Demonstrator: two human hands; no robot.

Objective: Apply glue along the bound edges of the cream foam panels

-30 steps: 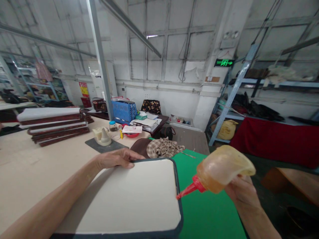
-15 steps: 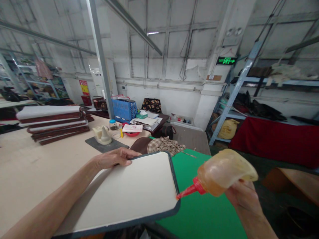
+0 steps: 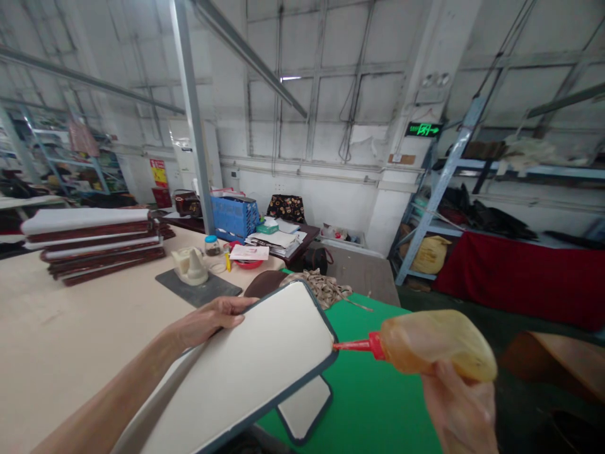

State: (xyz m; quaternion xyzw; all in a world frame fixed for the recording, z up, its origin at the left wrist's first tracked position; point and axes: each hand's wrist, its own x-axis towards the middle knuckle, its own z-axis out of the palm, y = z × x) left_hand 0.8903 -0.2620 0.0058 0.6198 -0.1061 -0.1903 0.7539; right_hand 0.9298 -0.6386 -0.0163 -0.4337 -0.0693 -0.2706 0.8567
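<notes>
My left hand [image 3: 215,325] grips the far edge of a flat cream panel [image 3: 246,372] with a dark blue-grey border, thumb on top and fingers curled under. The panel is raised and tilted over the table. In my right hand [image 3: 456,397] is a squeeze bottle [image 3: 437,343] of amber liquid, lying nearly level. Its red nozzle [image 3: 354,345] points left, and the tip is at the panel's right corner, on or just beside the border. Below the panel, a second cream piece [image 3: 306,407] with the same dark border rests on the green surface.
A green mat [image 3: 373,391] covers the near right of the pale table [image 3: 94,315]. Stacked brown-edged sheets [image 3: 99,243] stand at left. Further back are a cream tape dispenser [image 3: 190,265] on a dark slab, a blue-lidded jar [image 3: 212,246], a blue crate [image 3: 234,215] and plaid strips [image 3: 321,289].
The panel has turned, its right corner now higher, uncovering the second piece beneath. The bottle has swung from nozzle-down to nearly level, its tip moving up along the border to the corner.
</notes>
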